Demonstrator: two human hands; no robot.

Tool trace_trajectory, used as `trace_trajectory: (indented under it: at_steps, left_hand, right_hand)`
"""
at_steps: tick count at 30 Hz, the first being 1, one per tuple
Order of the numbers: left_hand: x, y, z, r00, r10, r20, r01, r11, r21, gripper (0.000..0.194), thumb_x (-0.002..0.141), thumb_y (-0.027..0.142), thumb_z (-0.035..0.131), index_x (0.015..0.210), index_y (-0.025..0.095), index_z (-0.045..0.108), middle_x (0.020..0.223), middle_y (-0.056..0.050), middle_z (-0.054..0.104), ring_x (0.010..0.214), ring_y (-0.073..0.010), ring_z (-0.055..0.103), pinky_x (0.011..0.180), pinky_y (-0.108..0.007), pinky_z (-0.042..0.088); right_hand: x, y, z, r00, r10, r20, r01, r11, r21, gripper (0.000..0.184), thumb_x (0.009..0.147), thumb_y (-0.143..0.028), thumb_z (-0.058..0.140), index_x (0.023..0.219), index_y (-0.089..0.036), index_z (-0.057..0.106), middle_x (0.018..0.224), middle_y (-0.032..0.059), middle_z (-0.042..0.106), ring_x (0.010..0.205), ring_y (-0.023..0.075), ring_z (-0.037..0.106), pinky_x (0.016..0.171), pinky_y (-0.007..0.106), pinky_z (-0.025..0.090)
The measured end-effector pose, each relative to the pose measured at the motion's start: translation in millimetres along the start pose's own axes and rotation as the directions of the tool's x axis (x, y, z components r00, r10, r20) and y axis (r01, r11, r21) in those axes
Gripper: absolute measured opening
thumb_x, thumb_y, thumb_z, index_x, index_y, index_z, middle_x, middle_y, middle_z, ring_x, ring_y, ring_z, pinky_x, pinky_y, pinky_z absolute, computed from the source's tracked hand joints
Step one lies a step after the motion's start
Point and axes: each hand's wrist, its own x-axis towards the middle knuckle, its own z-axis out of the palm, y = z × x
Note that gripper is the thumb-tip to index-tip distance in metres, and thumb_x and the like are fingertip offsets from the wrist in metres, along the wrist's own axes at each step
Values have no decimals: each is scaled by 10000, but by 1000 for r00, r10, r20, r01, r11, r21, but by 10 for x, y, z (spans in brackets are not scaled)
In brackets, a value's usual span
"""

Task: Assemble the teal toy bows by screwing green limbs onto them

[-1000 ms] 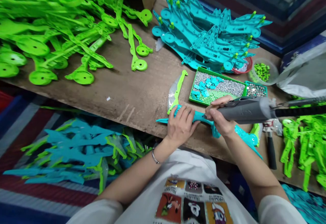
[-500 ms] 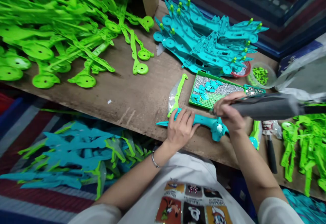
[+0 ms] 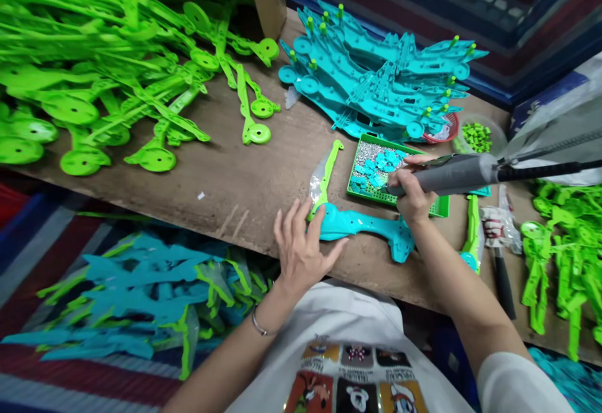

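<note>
In front of me on the table lies a teal plastic part (image 3: 371, 222), its smooth face up, with a bright green arm (image 3: 325, 181) reaching away from its left end. My left hand (image 3: 301, 244) is spread at that left end, fingertips beside or lightly on the part; contact is hard to tell. Wrapped in my right hand (image 3: 414, 197) is a grey electric screwdriver (image 3: 454, 175), tip pointing left. It is held over the front of a green tray (image 3: 441, 207) that contains many small screws and loose teal pieces (image 3: 388, 160).
Teal parts (image 3: 367, 81) are stacked at the back, near a bowl of small green pieces (image 3: 476, 137). Green parts pile up at left (image 3: 70, 106) and right (image 3: 564, 256). A black-handled tool (image 3: 503, 281) lies at right. Finished-looking pieces (image 3: 136, 287) lie below the table's front edge.
The teal part now shows its smooth face. My left hand has shifted left and spread its fingers. The screwdriver in my right hand has moved left and slightly up, over the tray's front.
</note>
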Motion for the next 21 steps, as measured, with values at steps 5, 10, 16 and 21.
trace_trajectory:
  at_steps: [5, 10, 16, 21]
  left_hand:
    - [-59, -79, 78, 1000, 7, 8, -6, 999, -35, 786, 831, 535, 766, 1472, 163, 504, 1503, -209, 533, 1404, -393, 488, 1195, -592, 327]
    - [-64, -101, 106, 1000, 28, -11, -29, 998, -55, 792, 830, 505, 781, 1481, 157, 494, 1478, -201, 559, 1341, -376, 539, 1168, -560, 384]
    - [-71, -94, 117, 999, 23, -25, -24, 998, -66, 790, 835, 507, 777, 1487, 167, 488, 1469, -195, 568, 1329, -375, 547, 1160, -564, 390]
    - [-72, -88, 119, 1000, 8, -20, -9, 996, -84, 850, 832, 511, 777, 1516, 139, 435, 1457, -208, 577, 1337, -370, 544, 1143, -538, 412]
  right_hand:
    - [10, 44, 22, 999, 31, 22, -31, 1000, 1, 279, 815, -448, 750, 915, -240, 593, 582, -77, 525, 490, 131, 561, 540, 303, 491]
    - [17, 35, 34, 998, 4, 56, -4, 1000, -5, 245, 817, -377, 758, 931, -242, 588, 579, -72, 565, 491, 140, 575, 536, 303, 497]
    - [52, -37, 63, 996, 9, 83, -8, 1000, -13, 220, 820, -345, 761, 932, -241, 603, 570, -72, 578, 480, 140, 563, 527, 307, 486]
    - [-42, -423, 156, 998, -22, 66, 15, 995, 94, 180, 832, -332, 732, 931, -257, 601, 564, -78, 531, 480, 138, 547, 536, 314, 493]
